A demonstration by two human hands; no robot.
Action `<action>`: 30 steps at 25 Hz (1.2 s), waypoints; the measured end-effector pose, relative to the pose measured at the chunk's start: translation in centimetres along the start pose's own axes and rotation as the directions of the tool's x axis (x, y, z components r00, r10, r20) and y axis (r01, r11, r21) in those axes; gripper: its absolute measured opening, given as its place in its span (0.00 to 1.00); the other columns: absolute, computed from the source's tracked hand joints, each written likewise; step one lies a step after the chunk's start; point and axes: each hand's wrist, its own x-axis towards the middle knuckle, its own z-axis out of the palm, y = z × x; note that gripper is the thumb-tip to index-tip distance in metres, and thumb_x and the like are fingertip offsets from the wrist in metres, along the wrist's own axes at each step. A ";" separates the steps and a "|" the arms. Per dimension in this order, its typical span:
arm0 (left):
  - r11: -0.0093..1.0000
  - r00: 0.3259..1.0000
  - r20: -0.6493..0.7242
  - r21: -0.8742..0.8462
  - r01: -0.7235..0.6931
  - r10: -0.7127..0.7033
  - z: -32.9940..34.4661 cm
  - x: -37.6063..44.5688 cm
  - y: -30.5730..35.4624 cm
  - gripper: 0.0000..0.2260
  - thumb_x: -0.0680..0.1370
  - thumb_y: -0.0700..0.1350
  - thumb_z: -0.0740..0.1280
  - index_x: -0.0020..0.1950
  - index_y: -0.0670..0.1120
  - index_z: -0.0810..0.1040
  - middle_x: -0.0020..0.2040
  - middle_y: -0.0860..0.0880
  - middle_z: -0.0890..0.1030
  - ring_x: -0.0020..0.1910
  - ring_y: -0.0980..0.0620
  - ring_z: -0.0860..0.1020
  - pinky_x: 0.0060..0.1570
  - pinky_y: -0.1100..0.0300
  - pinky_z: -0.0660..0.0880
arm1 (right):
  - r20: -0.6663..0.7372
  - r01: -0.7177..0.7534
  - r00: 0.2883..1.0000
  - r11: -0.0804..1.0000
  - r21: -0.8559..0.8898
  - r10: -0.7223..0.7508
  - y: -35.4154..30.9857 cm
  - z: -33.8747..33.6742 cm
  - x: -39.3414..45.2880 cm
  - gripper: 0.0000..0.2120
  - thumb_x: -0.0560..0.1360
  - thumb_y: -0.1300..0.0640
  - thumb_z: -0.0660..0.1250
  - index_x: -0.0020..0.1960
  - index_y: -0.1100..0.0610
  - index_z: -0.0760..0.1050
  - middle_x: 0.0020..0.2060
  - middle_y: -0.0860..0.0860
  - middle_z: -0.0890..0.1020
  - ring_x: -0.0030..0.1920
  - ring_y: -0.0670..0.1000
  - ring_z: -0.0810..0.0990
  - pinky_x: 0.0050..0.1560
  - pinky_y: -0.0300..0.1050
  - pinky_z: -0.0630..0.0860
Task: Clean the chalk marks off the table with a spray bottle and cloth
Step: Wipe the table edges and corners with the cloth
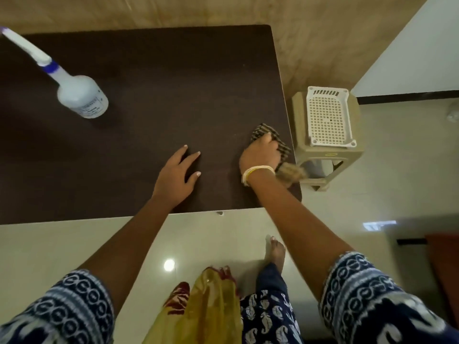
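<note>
A dark brown table [154, 70] fills the upper left of the head view. A white spray bottle [77, 94] with a blue collar stands on its left side, well away from both hands. My right hand [259, 155] grips a striped brown cloth [283, 150] near the table's right edge, pressing it on the surface; a blurred end of the cloth hangs by my wrist. My left hand [177, 176] rests flat on the table with fingers spread, left of the cloth. No chalk marks show clearly on the dark top.
A beige plastic stool [347, 157] with a white perforated basket [327, 117] on it stands just beyond the table's right edge. Light tiled floor [74, 244] lies below the table's front edge, where my foot [275, 252] shows.
</note>
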 end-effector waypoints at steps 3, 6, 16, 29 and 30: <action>0.993 1.000 0.005 -0.116 -0.015 0.015 0.1 -0.1 -0.9 0.27 0.78 0.44 0.65 0.77 0.47 0.63 0.78 0.47 0.60 0.75 0.47 0.61 0.73 0.50 0.62 | 0.046 0.340 0.937 0.935 0.098 -0.346 -7.8 0.3 -4.9 0.21 0.79 0.59 0.54 0.71 0.65 0.63 0.67 0.58 0.65 0.62 0.59 0.71 0.53 0.53 0.74; 0.992 0.999 -0.038 -0.127 -0.005 0.000 0.2 -1.1 -1.9 0.28 0.78 0.42 0.63 0.77 0.43 0.60 0.77 0.45 0.61 0.75 0.46 0.62 0.74 0.52 0.60 | 0.005 0.597 0.799 0.794 0.112 -0.601 -9.1 0.9 -5.8 0.21 0.78 0.58 0.57 0.70 0.60 0.66 0.63 0.58 0.69 0.59 0.60 0.73 0.51 0.54 0.76; 1.000 0.999 -0.021 -0.014 0.025 -0.026 0.7 -1.6 -1.7 0.29 0.81 0.47 0.60 0.79 0.44 0.53 0.79 0.47 0.55 0.77 0.48 0.57 0.72 0.50 0.61 | -0.224 0.000 0.970 0.925 0.381 0.092 -1.9 0.6 5.5 0.27 0.75 0.61 0.62 0.74 0.61 0.63 0.74 0.57 0.65 0.76 0.56 0.59 0.76 0.49 0.55; 0.983 0.976 -0.195 -0.173 0.060 -0.094 -0.6 4.3 1.2 0.25 0.80 0.50 0.63 0.76 0.45 0.65 0.77 0.49 0.63 0.75 0.51 0.61 0.73 0.57 0.58 | -0.139 0.437 0.900 0.863 0.256 -0.414 -8.1 -2.0 18.1 0.31 0.72 0.57 0.67 0.74 0.54 0.65 0.74 0.53 0.66 0.75 0.54 0.61 0.75 0.47 0.58; 0.981 0.981 -0.170 -0.183 0.059 -0.091 -0.5 5.3 1.5 0.26 0.79 0.51 0.64 0.76 0.45 0.64 0.77 0.49 0.62 0.76 0.52 0.60 0.74 0.56 0.57 | -0.180 0.292 0.953 0.898 0.329 -0.244 -6.4 -2.1 19.5 0.30 0.73 0.59 0.67 0.74 0.55 0.66 0.74 0.54 0.66 0.75 0.54 0.61 0.75 0.48 0.58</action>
